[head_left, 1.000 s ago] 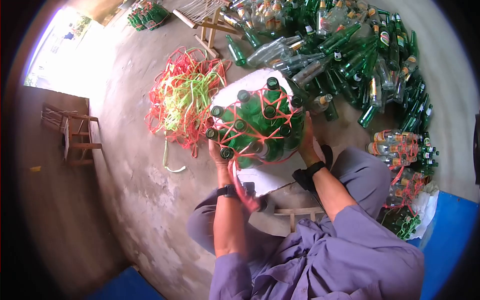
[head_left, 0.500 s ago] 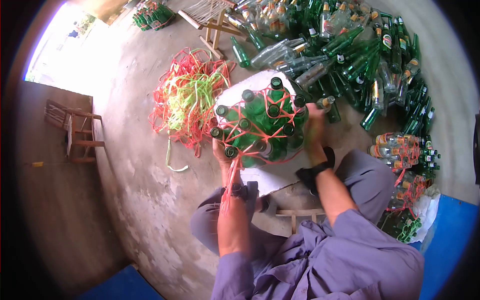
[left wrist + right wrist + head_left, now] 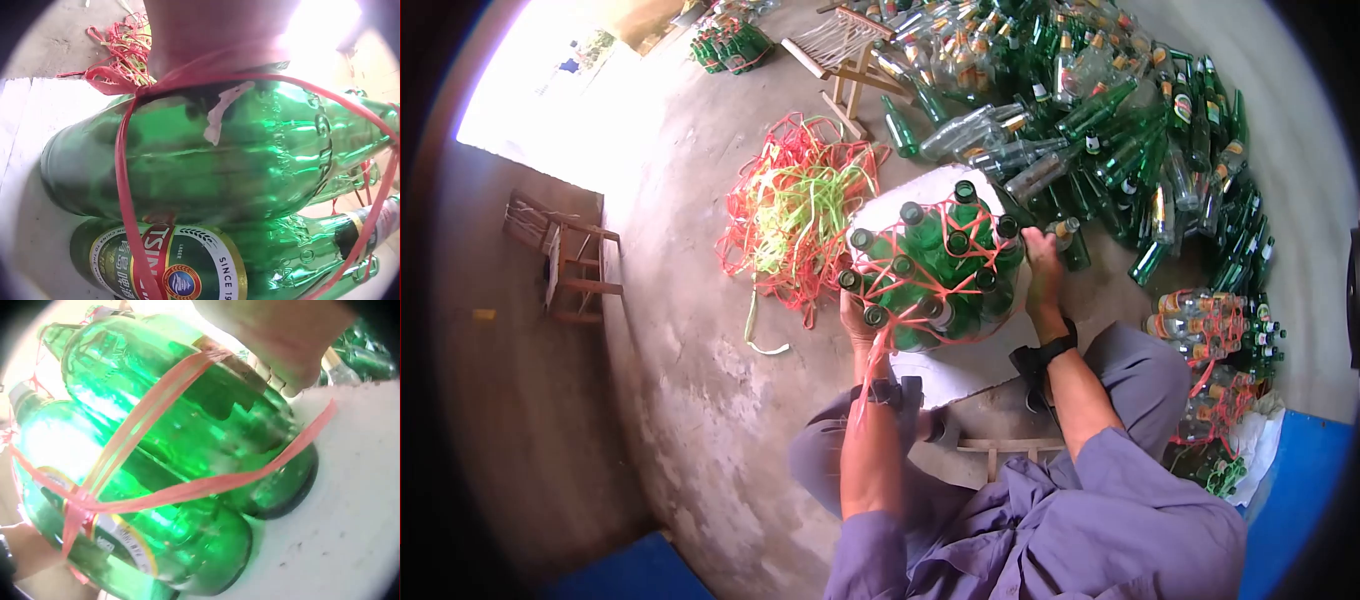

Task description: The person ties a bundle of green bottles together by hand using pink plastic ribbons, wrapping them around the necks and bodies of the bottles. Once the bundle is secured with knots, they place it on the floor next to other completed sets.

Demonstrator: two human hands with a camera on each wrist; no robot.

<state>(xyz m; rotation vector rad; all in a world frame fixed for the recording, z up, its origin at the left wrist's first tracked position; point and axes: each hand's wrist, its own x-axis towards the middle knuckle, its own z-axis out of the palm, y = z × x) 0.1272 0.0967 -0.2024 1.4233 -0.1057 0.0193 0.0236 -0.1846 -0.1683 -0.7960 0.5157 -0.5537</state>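
Note:
A bundle of green glass beer bottles (image 3: 930, 245) stands upright on a white board (image 3: 945, 372), laced round the necks and sides with red plastic ribbon (image 3: 878, 345). My left hand (image 3: 858, 318) rests against the bundle's left side, its fingers mostly hidden behind the bottles. Loose ribbon tails hang over the left wrist. On the other side, my right hand (image 3: 1045, 272) is beside the bundle with fingers extended away from me. A bottle with a lager label (image 3: 181, 265) shows in the left wrist view. Red bands (image 3: 187, 490) cross the bottles in the right wrist view.
A tangled heap of red and yellow-green ribbon (image 3: 800, 210) lies left of the board. Many loose bottles (image 3: 1090, 140) pile up beyond it to the right. Tied bundles (image 3: 1200, 320) stand at the right, another (image 3: 730, 45) far left. A wooden stool (image 3: 845, 60) stands behind the ribbon.
My right hand has come off the bundle's right side and moved slightly outward. The ribbon tails have swung onto my left wrist. My left hand stays at the bundle, and the head view has shifted.

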